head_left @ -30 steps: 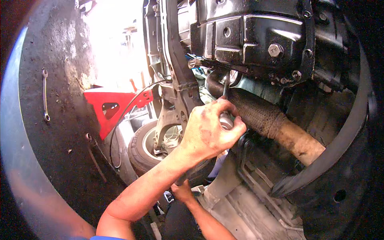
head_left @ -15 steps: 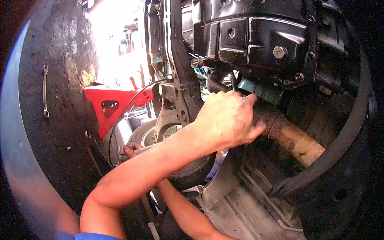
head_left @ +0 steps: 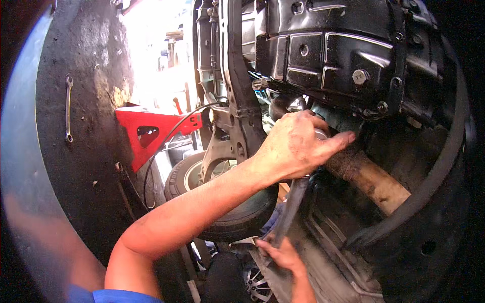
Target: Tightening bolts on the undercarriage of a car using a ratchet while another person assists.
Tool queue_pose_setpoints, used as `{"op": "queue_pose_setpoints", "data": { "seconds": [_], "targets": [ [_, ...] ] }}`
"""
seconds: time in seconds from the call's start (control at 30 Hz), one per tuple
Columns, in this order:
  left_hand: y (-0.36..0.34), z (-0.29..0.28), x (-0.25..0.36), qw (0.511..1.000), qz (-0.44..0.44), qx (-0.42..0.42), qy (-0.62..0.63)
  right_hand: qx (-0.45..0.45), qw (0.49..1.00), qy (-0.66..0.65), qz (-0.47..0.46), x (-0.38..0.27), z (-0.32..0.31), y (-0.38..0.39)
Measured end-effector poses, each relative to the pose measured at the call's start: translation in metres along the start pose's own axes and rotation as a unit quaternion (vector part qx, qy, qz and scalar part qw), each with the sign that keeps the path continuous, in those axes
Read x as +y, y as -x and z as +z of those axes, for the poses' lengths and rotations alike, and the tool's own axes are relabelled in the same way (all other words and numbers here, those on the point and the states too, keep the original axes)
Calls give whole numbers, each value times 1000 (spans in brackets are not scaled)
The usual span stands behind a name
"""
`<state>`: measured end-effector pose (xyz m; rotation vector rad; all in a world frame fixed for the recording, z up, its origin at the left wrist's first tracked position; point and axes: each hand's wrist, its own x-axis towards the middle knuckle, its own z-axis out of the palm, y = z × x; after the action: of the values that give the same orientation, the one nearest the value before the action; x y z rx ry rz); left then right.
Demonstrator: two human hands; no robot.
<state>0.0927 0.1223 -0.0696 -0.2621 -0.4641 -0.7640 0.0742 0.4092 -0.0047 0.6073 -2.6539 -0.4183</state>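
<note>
Grime covered everything around your left hand (head_left: 298,146), which was pressed up under the black engine housing (head_left: 343,50) with its fingers curled round a small silvery part (head_left: 320,134) just above the rusty exhaust pipe (head_left: 369,177). Whether that hand was truly clamped on the part I could not tell, since your knuckles hid most of it. Your right hand (head_left: 283,255), at six o'clock from the left, was closed on the lower end of a long dark bar (head_left: 293,207) that ran up toward the left wrist.

At nine o'clock from your left hand a tyre (head_left: 237,222) sat behind your forearm, and farther out that way stood a red stand (head_left: 146,134) with a thin black cable (head_left: 166,146) looping past it. A spanner (head_left: 68,108) lay on the dark ground at the far nine o'clock edge.

The risk, as I judged it, lay in the grip: greasy fingers on a small smooth part (with almost none of it showing) could have slipped, and your knuckles were close to the pipe's rough, flaking surface. If the bar had sprung loose under load, it could have struck your left wrist. The bolt head (head_left: 359,77) at one o'clock sat near enough to catch skin too.
</note>
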Motion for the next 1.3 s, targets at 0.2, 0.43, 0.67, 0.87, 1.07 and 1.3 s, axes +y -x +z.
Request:
{"op": "queue_pose_setpoints", "data": {
  "seconds": [0.2, 0.43, 0.67, 0.87, 1.07, 1.3],
  "targets": [
    [0, -9, 4, 999, -1, 23, 27, 295, 956, -10, -8, 27, -38, 59],
    [-18, -8, 26, 963, -210, -28, 166, 231, 967, -101, 45, 20, 15, 20],
    [-17, -12, 21, 968, -179, 89, 149, 101, 943, -302, -99, 15, 61, -37],
    [-12, -16, 35, 940, -236, 140, 202, 137, 925, -344, -89, 11, 70, -42],
    [3, -10, 32, 876, -287, 111, 371, 137, 927, -329, -113, 28, 71, -52],
    [19, 6, 8, 945, -157, 136, 253, 128, 927, -338, -98, 26, 72, -53]
  ]
}}
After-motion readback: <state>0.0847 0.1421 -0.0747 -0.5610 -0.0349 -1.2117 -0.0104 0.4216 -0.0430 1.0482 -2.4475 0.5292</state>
